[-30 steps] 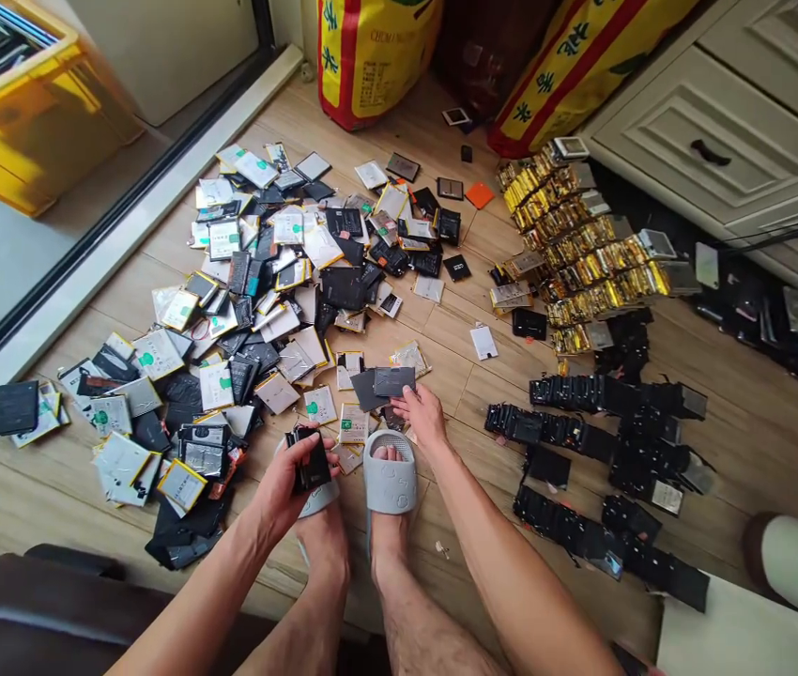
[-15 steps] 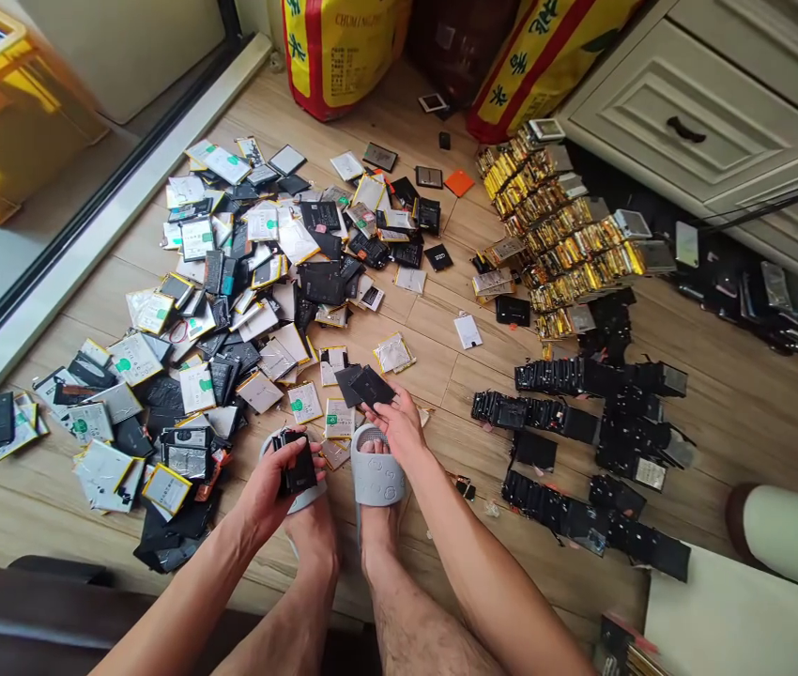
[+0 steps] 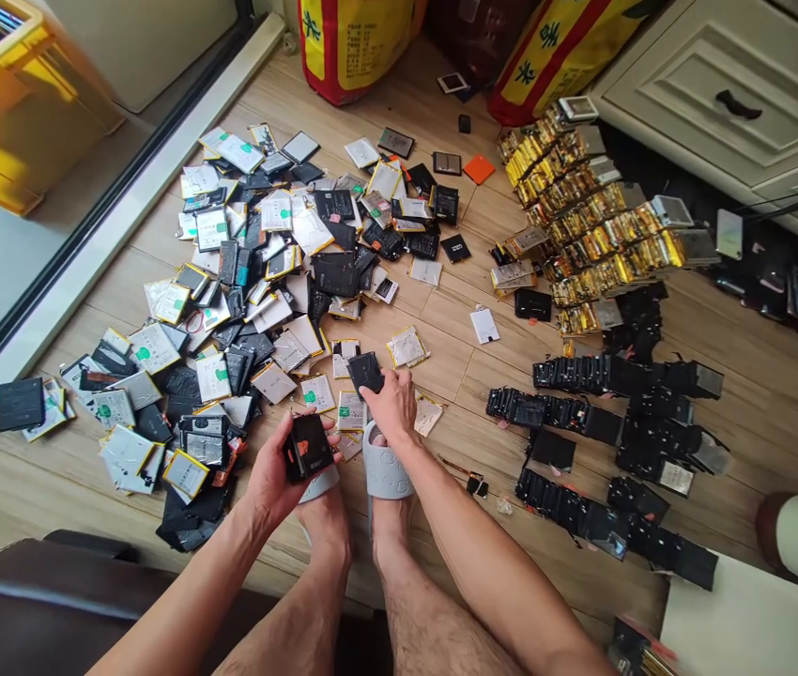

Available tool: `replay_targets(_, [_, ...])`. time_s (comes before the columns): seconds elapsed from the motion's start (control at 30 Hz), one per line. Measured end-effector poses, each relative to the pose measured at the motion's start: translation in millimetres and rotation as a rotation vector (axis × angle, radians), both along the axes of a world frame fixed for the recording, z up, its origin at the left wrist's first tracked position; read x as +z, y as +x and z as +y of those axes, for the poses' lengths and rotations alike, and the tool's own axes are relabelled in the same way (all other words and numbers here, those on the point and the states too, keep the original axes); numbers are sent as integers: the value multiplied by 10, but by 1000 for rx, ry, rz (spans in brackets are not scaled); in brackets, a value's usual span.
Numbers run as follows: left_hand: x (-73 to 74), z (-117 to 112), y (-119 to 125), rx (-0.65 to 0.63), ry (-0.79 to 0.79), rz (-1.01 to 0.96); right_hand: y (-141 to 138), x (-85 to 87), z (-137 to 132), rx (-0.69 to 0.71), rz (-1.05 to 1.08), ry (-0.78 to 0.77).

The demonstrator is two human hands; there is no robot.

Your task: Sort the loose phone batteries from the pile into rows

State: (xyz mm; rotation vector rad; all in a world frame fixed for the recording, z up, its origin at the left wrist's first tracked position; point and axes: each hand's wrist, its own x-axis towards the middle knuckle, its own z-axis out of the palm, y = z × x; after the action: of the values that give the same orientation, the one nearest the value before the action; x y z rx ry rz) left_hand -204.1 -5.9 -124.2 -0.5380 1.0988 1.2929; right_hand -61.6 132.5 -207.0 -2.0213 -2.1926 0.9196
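Left grip (image 3: 279,479) is closed around a black phone battery (image 3: 309,448), fingers curled about it, held above the grey slipper (image 3: 389,465). Right grip (image 3: 391,406) is low and partly extended, its fingers meeting a second black battery (image 3: 365,373) at the far side; whether that cell is held or only touched cannot be determined. Change from the prior view: the right grip then carried two dark cells together, and only one now shows at its fingertips. A heap of loose batteries (image 3: 251,291) lies on the wooden floor (image 3: 455,376) to the left, with rows of black batteries (image 3: 603,376) and a gold-edged stack (image 3: 603,225) to the right. Containers: a yellow plastic crate (image 3: 19,141) at far left holds flat items of unclear type; yellow woven sacks (image 3: 353,47) stand at the far side, contents hidden.
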Motion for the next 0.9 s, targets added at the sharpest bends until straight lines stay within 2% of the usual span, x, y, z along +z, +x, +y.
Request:
replay_targets(0.13, [19, 1, -70, 32, 48, -43, -45, 27, 34, -48, 49, -40])
replay_targets(0.27, [-25, -6, -79, 25, 63, 20, 8, 216, -142, -26, 266, -111])
replay_targets(0.4, [-94, -20, 3, -12, 44, 170, 21, 468, -568, 203, 444, -13])
replay_targets(0.5, [-117, -46, 32, -53, 78, 218, 13, 557, -787, 362, 506, -97])
replay_targets(0.6, [-117, -80, -3, -75, 115, 191, 57, 573, -772, 514, 602, -244])
replay_targets(0.67, [-106, -96, -30, -73, 147, 133, 99, 583, -693, 607, 654, -255])
replay_targets(0.8, [-58, -93, -29, -102, 177, 47, 120, 632, -624, 595, 656, -177])
replay_targets(0.9, [-11, -63, -2, -120, 168, 86, 76, 658, -698, 536, 649, -140])
